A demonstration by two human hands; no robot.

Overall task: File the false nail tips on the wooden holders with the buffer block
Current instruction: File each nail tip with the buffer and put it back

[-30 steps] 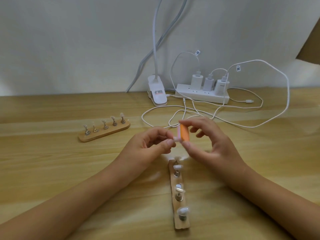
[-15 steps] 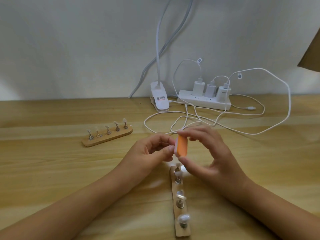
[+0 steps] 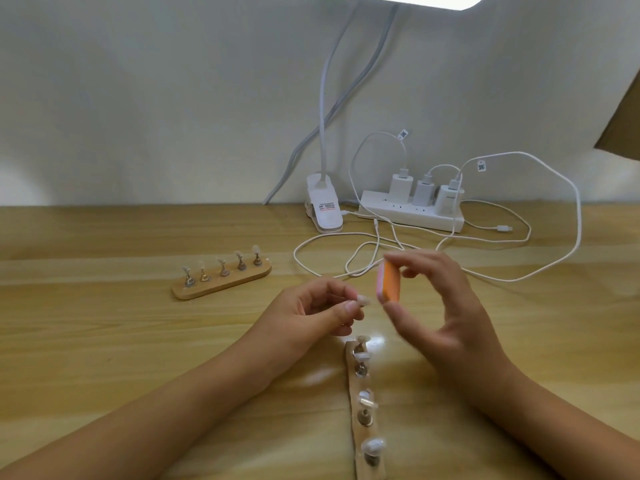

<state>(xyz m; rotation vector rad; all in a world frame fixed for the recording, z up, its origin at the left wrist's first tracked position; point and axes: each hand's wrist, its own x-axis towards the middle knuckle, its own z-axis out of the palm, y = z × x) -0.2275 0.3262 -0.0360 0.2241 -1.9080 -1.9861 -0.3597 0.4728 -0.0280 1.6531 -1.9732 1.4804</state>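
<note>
Head view.

- Left hand [image 3: 311, 310]: thumb and forefinger pinch a single nail tip [image 3: 363, 300], raised above the middle of the desk [image 3: 104, 341]. Other fingers curled under.
- Right hand [image 3: 446, 317]: grips the buffer block [image 3: 388, 283] between the thumb below and the fingertips above. Block stands on end, orange face toward the camera, pink edge toward the left hand.
- Block and pinched tip are just beside each other, with a small gap and no contact visible.
- Near holder [image 3: 367, 410]: wooden strip running from the desk's near edge toward the hands, carrying several tips on metal pegs. Slightly blurred.
- Far holder [image 3: 221, 280]: lies left of centre, at an angle, with five pegs and tips, well apart from both hands.
- Far edge of the desk, by the wall: lamp clamp [image 3: 323, 209] and a power strip [image 3: 412, 214] with three chargers. White cables [image 3: 519, 271] loop over the desk behind the right hand.
</note>
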